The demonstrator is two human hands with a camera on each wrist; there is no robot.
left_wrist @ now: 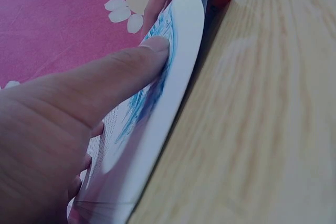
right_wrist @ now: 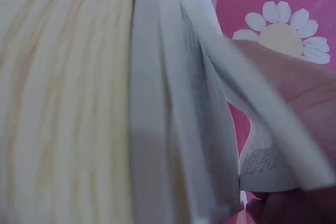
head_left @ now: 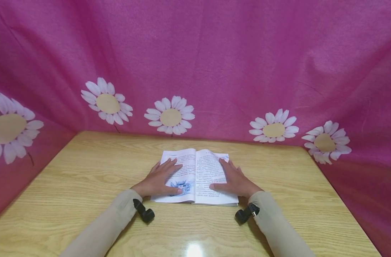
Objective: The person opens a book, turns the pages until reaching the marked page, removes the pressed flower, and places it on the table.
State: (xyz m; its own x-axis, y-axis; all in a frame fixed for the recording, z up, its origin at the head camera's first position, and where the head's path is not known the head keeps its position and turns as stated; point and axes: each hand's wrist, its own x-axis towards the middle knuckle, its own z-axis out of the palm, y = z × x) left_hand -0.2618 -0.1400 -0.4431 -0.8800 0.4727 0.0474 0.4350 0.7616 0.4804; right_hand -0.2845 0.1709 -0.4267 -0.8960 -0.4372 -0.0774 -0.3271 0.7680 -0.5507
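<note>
An open book (head_left: 200, 194) lies on the wooden table, with printed text on both pages and a blue building picture low on the left page. My left hand (head_left: 160, 178) rests on the left page with its fingers spread. In the left wrist view, the left thumb (left_wrist: 128, 69) lies straight across the blue picture. On the other side, my right hand (head_left: 237, 180) grips some right-hand pages near their outer edge. The right wrist view shows these pages (right_wrist: 262, 98) raised and bent away from the lower ones (right_wrist: 149, 103). Pages partly hide the right fingers.
Light wood table (head_left: 86, 171) surrounds the book. A magenta cloth (head_left: 214, 64) with large white daisies hangs behind the table and along both sides. Each sleeved wrist carries a small black camera, one on the left (head_left: 145, 213) and one on the right (head_left: 243, 215).
</note>
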